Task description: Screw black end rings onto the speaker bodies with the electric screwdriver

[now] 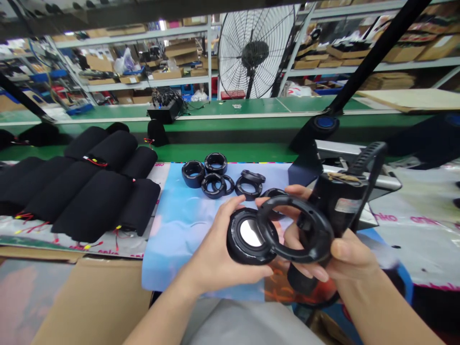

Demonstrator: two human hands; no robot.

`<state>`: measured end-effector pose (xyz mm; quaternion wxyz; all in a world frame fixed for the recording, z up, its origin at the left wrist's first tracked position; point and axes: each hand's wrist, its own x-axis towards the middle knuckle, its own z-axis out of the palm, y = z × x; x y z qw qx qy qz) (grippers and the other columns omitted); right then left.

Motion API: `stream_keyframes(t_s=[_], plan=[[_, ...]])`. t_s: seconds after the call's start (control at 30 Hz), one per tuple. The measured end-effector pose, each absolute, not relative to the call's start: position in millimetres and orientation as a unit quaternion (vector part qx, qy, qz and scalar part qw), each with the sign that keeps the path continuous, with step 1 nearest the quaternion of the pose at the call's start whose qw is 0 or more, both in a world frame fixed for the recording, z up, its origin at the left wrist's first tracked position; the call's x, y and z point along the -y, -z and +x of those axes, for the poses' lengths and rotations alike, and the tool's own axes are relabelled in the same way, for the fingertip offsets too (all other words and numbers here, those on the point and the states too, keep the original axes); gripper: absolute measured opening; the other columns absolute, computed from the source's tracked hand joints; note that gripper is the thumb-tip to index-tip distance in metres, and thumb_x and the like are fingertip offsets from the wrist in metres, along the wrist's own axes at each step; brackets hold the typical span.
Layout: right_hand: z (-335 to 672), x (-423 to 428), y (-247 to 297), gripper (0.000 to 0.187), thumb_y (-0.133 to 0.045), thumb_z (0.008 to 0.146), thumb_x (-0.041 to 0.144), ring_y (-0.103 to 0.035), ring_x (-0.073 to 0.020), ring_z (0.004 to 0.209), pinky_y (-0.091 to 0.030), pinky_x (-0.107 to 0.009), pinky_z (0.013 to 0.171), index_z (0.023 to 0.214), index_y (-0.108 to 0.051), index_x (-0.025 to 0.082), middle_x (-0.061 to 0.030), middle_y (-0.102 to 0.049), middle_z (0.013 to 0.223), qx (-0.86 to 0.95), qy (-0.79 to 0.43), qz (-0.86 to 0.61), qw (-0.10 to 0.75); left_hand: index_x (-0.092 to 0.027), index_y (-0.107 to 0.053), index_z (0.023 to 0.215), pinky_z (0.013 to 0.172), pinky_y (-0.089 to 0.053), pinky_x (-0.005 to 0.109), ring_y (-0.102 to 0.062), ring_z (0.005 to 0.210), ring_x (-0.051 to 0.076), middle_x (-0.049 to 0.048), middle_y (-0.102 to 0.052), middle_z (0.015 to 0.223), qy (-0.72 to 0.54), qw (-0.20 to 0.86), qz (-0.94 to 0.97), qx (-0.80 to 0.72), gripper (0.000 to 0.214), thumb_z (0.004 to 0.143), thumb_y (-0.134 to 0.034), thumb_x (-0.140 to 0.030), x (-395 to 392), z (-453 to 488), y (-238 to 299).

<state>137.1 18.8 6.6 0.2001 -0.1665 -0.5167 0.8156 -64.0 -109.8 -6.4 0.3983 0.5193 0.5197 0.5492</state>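
My left hand (219,249) is wrapped round a black round speaker unit (247,237) with a shiny silver centre, held face up near the table's front. My right hand (338,256) grips a black electric screwdriver (338,201) in the palm while its fingers pinch a black plastic ring (305,230), which overlaps the speaker's right edge. Both hands hover above a blue printed sheet (179,220). Several more black rings (215,177) lie on that sheet just beyond the hands.
Black fabric-covered cylinders (82,187) with red and yellow wires lie in a pile at left. Flat cardboard (89,306) sits at the front left. A green conveyor bench (230,124), a black box with cables (163,112), a large fan (253,50) and stocked shelves stand behind.
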Motion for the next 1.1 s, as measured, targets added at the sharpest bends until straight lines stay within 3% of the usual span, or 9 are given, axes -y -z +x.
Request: stream_keyframes(t_s=[0.13,0.27,0.4,0.6,0.73,0.83,0.93,1.0,1.1], plan=[[139,-20,-17,0.082,-0.087,0.08,0.066,-0.052,-0.009,0.037,-0.046,-0.02,0.044,0.145,-0.047,0.035,0.0033,-0.07,0.075,0.459,-0.849,-0.177,0.191,-0.037,-0.025,0.167,0.13,-0.038,0.063,-0.03,0.165,0.042,0.0155,-0.026,0.176,-0.524,0.219,0.649,-0.506,0.113,0.076,-0.091,-0.022,112,-63,7],[128,-20,-26,0.062,-0.085,0.076,0.073,-0.045,-0.0091,0.031,-0.046,-0.022,0.041,0.106,-0.073,0.019,0.0013,-0.063,0.057,0.451,-0.855,-0.191,0.172,-0.034,-0.039,0.163,0.13,-0.04,0.057,-0.023,0.168,0.04,0.0138,-0.009,0.182,-0.508,0.104,0.699,-0.492,0.094,0.084,-0.088,-0.026,109,-58,6],[117,-18,-31,0.064,-0.085,0.076,0.072,-0.048,-0.012,0.03,-0.041,-0.018,0.035,0.109,-0.071,0.019,-0.0009,-0.065,0.054,0.449,-0.866,-0.167,0.141,-0.026,-0.065,0.14,0.132,-0.034,0.062,-0.035,0.163,0.041,0.012,-0.02,0.18,-0.52,-0.01,0.706,-0.48,0.055,0.089,-0.086,-0.032,102,-56,11],[122,-15,-36,0.067,-0.084,0.085,0.065,-0.051,-0.011,0.035,-0.044,-0.015,0.038,0.13,-0.061,0.022,0.0002,-0.066,0.056,0.466,-0.851,-0.167,0.176,-0.023,-0.074,0.121,0.132,-0.036,0.062,-0.042,0.159,0.037,0.0104,-0.035,0.175,-0.539,-0.05,0.714,-0.443,0.032,0.092,-0.084,-0.032,98,-59,16],[139,-9,-41,0.088,-0.104,0.065,0.05,-0.067,-0.0167,0.054,-0.06,-0.025,0.049,0.142,-0.066,0.031,-0.0038,-0.078,0.088,0.576,-0.736,-0.239,0.262,-0.025,-0.075,0.121,0.126,-0.044,0.065,-0.047,0.156,0.039,0.0127,-0.042,0.171,-0.53,-0.023,0.716,-0.454,0.029,0.094,-0.081,-0.034,100,-60,15],[149,0,-42,0.105,-0.11,0.051,0.041,-0.074,-0.0256,0.07,-0.068,-0.033,0.057,0.147,-0.066,0.038,-0.0027,-0.077,0.089,0.664,-0.627,-0.307,0.266,-0.026,-0.076,0.122,0.121,-0.05,0.063,-0.051,0.152,0.041,0.0133,-0.041,0.171,-0.53,-0.016,0.714,-0.457,0.031,0.094,-0.082,-0.037,102,-59,14],[151,4,-42,0.094,-0.104,0.062,0.052,-0.078,-0.034,0.107,-0.072,-0.044,0.088,0.147,-0.064,0.047,-0.0047,-0.078,0.122,0.76,-0.492,-0.318,0.283,-0.023,-0.077,0.121,0.12,-0.053,0.058,-0.053,0.15,0.039,0.0135,-0.04,0.171,-0.532,-0.005,0.71,-0.46,0.029,0.095,-0.081,-0.037,103,-58,13],[151,4,-43,0.085,-0.1,0.067,0.058,-0.064,-0.0383,0.138,-0.061,-0.051,0.113,0.144,-0.064,0.05,-0.0011,-0.064,0.153,0.791,-0.431,-0.311,0.303,-0.023,-0.077,0.12,0.118,-0.055,0.056,-0.056,0.147,0.038,0.0144,-0.041,0.168,-0.527,0.005,0.712,-0.464,0.029,0.095,-0.081,-0.037,104,-58,12],[151,1,-46,0.081,-0.098,0.068,0.06,-0.062,-0.0394,0.14,-0.059,-0.055,0.116,0.142,-0.065,0.049,-0.0008,-0.062,0.154,0.8,-0.392,-0.312,0.33,-0.023,-0.078,0.12,0.115,-0.057,0.055,-0.06,0.142,0.038,0.0158,-0.043,0.165,-0.522,0.02,0.715,-0.466,0.028,0.097,-0.078,-0.038,105,-58,10]])
